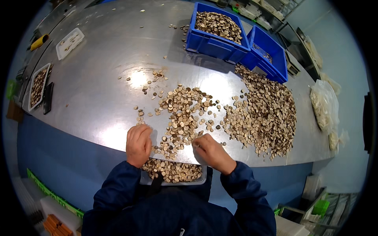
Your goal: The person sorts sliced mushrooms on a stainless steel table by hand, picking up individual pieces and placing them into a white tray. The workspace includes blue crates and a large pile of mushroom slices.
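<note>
Small round dried slices, pale with some dark ones, lie in a loose heap on a steel table. My left hand rests at the heap's left side near the table edge, its fingers curled down; whether it holds anything is hidden. On the heap's right side my right hand is bent with fingertips together at the slices; a held piece cannot be made out. Below the table edge, against my body, a plastic tray is filled with slices. A larger pile of slices spreads to the right.
A blue crate full of slices stands at the back, beside another blue crate with few pieces. At left lie a white tray of slices, a dark flat object and a white tray. Plastic bags sit far right.
</note>
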